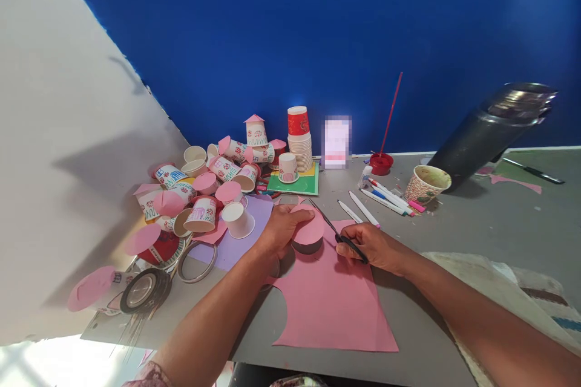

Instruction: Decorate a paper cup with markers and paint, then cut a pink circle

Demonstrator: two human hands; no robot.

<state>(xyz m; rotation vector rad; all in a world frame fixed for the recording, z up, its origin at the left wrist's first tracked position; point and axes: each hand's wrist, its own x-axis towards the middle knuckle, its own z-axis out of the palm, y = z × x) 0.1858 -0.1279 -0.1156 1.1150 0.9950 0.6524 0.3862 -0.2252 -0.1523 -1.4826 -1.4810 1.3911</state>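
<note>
My left hand [284, 230] pinches a round pink paper disc [310, 227] by its left edge, above a larger pink sheet. My right hand [370, 247] is closed around the black handles of the scissors [336, 231]; their blades point up and left, just right of the disc. Curved cut-outs show along the left side of the pink sheet [333, 308], which lies flat on the grey table. A purple sheet [259, 217] lies left of my left hand, with a plain white cup [238, 220] on it.
Decorated paper cups [202, 213] with pink tops are piled at the left, beside tape rolls [140, 290]. A cup stack [299, 148] stands behind. Markers [385, 201], a patterned cup [426, 186], a dark flask [481, 133] and a cloth [472, 290] are at the right.
</note>
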